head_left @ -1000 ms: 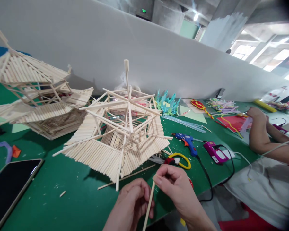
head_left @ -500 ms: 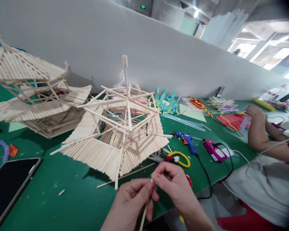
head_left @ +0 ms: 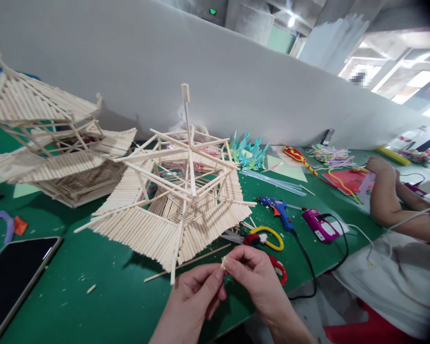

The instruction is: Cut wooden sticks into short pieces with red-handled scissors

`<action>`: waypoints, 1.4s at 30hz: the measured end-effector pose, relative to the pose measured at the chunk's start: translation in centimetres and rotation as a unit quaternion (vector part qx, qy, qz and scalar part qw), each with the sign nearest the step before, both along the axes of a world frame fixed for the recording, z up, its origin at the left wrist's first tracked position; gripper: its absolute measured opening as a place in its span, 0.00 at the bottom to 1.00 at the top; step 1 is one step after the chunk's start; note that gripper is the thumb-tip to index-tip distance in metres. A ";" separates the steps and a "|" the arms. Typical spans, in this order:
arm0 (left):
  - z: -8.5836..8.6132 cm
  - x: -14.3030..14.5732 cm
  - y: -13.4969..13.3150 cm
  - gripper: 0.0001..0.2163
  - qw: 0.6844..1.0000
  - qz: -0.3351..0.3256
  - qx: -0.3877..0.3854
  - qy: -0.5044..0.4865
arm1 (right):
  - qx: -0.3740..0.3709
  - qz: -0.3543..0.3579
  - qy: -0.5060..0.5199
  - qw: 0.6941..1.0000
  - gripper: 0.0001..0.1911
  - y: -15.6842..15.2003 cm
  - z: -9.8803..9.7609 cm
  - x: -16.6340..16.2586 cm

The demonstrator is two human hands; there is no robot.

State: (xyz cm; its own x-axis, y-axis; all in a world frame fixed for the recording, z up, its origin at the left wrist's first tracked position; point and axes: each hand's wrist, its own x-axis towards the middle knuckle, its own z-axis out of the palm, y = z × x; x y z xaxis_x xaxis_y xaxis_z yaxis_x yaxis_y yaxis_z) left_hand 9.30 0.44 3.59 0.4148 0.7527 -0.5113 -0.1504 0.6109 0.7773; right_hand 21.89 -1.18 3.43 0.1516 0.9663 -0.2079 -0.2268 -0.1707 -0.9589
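Note:
My left hand (head_left: 197, 291) and my right hand (head_left: 252, 277) meet at the fingertips over the table's front edge. Both are closed in a pinch around a small pale end of a wooden stick (head_left: 224, 262); the rest of it is hidden by my fingers. Just beyond them stands an open pavilion-like frame of wooden sticks (head_left: 191, 148), with a slatted lower roof (head_left: 136, 227) and a tall centre post. A loose thin stick (head_left: 197, 260) lies in front of it. Scissors (head_left: 267, 239) with yellow and red handles lie close to my right hand.
A finished-looking stick pavilion (head_left: 68, 162) stands at left, above a phone (head_left: 17, 282). On the green table (head_left: 103, 310) lie a blue glue gun (head_left: 279, 210), a purple power box (head_left: 318, 224), clear glue sticks (head_left: 272, 180) and turquoise folded paper (head_left: 249, 150). Another person's arm (head_left: 390, 200) rests at right.
The long stick that hung down below my left hand no longer shows; only a small pale end is visible at the fingertips. My right hand has shifted slightly, uncovering more of the red scissor handle.

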 end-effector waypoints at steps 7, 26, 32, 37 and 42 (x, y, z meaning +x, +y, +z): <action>-0.6 -0.1 0.0 0.10 1.000 0.029 -0.006 -0.010 | 0.057 -0.033 -0.071 0.995 0.08 -0.2 -1.2 -0.3; -1.1 -0.4 0.0 0.10 0.999 0.037 -0.025 -0.009 | 0.022 -0.048 -0.076 0.996 0.09 0.1 -1.7 -0.7; -1.0 -0.3 0.2 0.11 0.999 0.039 -0.028 -0.006 | 0.016 -0.045 -0.080 0.996 0.10 0.1 -1.7 -0.7; -1.2 -0.3 0.1 0.12 0.999 0.040 -0.026 -0.003 | 0.021 -0.043 -0.138 0.989 0.12 0.0 -1.8 -0.8; -1.5 -0.9 0.0 0.11 0.998 0.051 -0.030 0.026 | 0.016 -0.040 -0.274 0.961 0.15 0.2 -2.0 0.4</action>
State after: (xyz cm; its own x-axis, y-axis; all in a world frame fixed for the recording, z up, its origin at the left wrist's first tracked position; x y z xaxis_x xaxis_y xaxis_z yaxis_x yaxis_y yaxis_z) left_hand 8.42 0.40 2.12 0.3080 0.7568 -0.5765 -0.1745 0.6406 0.7478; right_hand 22.28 -0.97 1.41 0.3049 0.9513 -0.0459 0.3032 -0.1426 -0.9422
